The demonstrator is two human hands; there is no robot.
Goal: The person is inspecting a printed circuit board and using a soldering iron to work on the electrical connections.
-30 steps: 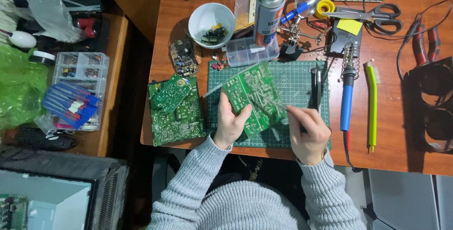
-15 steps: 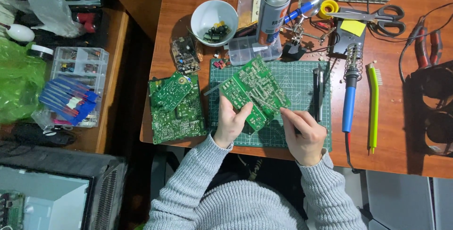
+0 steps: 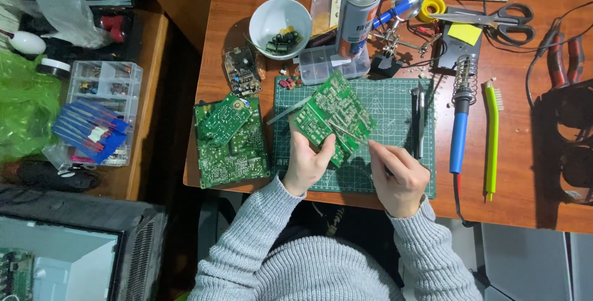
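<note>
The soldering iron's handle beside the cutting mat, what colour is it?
Blue, on the soldering iron lying right of the green mat; the head view shows it.

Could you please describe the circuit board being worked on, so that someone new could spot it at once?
On the wooden desk lies a green cutting mat. Above it, the left hand holds a green circuit board tilted, while the right hand touches a thin metal tool to it. Unlike the stacked boards lying flat to its left, it is lifted.

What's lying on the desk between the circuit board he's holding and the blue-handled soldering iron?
In the head view, a slim dark pen-like tool lies upright on the green cutting mat, between the held circuit board and the soldering iron.
</note>
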